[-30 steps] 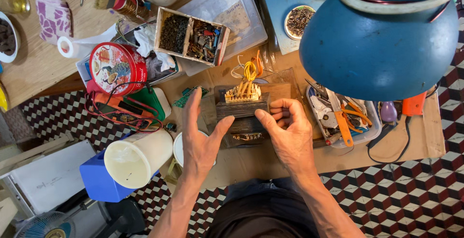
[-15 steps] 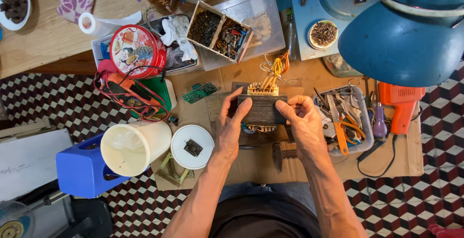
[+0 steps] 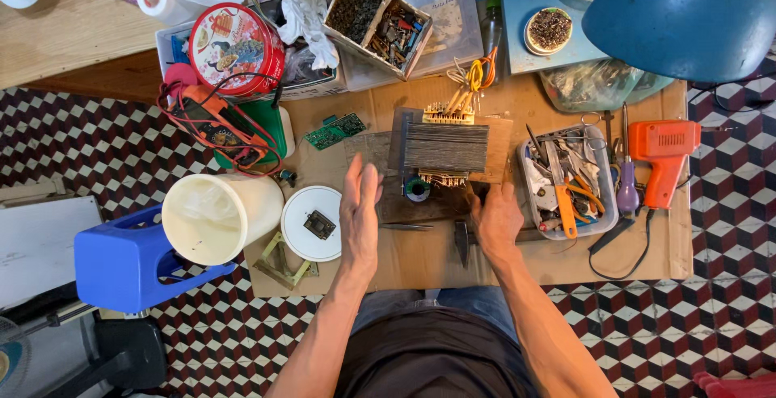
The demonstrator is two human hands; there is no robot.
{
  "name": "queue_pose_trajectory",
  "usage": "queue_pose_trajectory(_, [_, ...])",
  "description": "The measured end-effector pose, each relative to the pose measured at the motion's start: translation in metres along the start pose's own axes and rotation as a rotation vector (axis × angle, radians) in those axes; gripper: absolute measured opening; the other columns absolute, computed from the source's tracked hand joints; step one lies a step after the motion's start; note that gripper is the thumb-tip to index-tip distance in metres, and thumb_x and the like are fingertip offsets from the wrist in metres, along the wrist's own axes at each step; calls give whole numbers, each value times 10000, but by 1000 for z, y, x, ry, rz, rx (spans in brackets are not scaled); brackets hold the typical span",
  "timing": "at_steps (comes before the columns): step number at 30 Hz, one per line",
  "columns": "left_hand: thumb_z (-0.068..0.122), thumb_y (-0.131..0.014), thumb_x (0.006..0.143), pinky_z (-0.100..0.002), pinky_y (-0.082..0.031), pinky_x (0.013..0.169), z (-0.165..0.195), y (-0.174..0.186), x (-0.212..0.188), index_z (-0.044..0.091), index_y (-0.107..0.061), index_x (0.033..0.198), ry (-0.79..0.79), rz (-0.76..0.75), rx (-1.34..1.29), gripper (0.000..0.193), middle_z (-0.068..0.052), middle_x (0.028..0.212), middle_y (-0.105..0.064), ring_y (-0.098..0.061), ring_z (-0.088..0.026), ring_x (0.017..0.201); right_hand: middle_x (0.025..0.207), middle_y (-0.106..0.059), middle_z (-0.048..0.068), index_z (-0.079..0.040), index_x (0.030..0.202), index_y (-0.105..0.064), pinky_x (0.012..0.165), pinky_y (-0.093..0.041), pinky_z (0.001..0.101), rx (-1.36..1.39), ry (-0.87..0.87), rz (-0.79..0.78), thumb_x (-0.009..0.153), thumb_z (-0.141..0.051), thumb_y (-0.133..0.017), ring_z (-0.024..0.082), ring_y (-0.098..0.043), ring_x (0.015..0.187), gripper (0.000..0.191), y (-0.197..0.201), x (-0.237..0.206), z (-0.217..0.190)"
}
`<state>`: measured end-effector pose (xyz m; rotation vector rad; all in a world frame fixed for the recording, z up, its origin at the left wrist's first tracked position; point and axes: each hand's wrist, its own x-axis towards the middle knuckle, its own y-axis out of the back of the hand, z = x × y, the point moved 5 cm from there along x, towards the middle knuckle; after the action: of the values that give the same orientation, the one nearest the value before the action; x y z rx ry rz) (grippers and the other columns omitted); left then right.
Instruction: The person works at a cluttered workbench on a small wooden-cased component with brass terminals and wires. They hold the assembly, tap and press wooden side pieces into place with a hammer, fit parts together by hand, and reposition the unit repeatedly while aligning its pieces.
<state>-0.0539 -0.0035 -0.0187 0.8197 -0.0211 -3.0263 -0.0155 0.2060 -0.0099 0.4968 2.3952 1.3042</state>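
Transformer [image 3: 445, 146]: dark laminated block w/ terminal strips and yellow/orange leads [image 3: 473, 75], sits on cardboard [image 3: 420, 256] over the table [image 3: 65, 38], just beyond both hands.
Left hand [image 3: 360, 212]: grip released, palm edge-on, fingers straight, raised just left of transformer, not touching it.
Right hand [image 3: 497, 219]: rests just below transformer's near right corner, fingers curled down onto cardboard; can't tell if grip holds anything.
Betw. hands: solder spool [image 3: 417, 189], tweezers [image 3: 406, 226].
Left of left hand: white lid [image 3: 311, 223] w/ small black part, cream bucket [image 3: 212, 218] on its side, blue stool [image 3: 121, 258], green circuit board [image 3: 335, 130], multimeter [image 3: 212, 123] w/ red leads, red tin [image 3: 235, 48].
Right of right hand: tool tray [image 3: 567, 180] w/ pliers, orange solder gun [image 3: 663, 155].
Beyond transformer: parts box [image 3: 378, 20].
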Motion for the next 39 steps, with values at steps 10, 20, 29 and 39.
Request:
queue_pose_trajectory(10, [492, -576, 934, -374, -508, 1021, -51, 40, -31, 61, -446, 1512, 272, 111, -17, 732, -111, 1380, -581, -646, -204, 1142, 1012, -611, 214, -25, 1103, -589, 780, -483, 531, 84, 75, 59, 867, -77, -719, 438, -604, 934, 274, 3, -3, -6])
queue_pose_trajectory(20, [291, -562, 1043, -328, -537, 1006, 12, -10, -27, 9, -559, 1422, -171, 4, -39, 472, -146, 1343, -647, -656, -176, 1126, 906, -705, 131, -36, 1054, -687, 768, -526, 386, 390, -313, 3, 951, -156, -710, 273, -690, 838, 159, 8, -11, 44])
queue_pose_trajectory(29, [242, -634, 1001, -256, -574, 939, 49, -96, -30, 60, -614, 1359, -116, -465, 141, 402, -38, 1222, -720, -696, -93, 1069, 899, -688, 15, -3, 1082, -669, 750, -512, 218, 1146, -441, -145, 927, -92, -715, 81, -632, 810, 184, 41, -45, 78])
queue_pose_trajectory(39, [257, -712, 964, -206, -537, 766, 44, -98, -10, 23, -790, 1128, 63, -344, 70, 296, 36, 909, -752, -649, -32, 822, 834, -695, 34, -2, 1030, -677, 737, -509, 239, 1145, -447, -210, 937, -125, -717, 94, -637, 767, 158, 31, -5, 60])
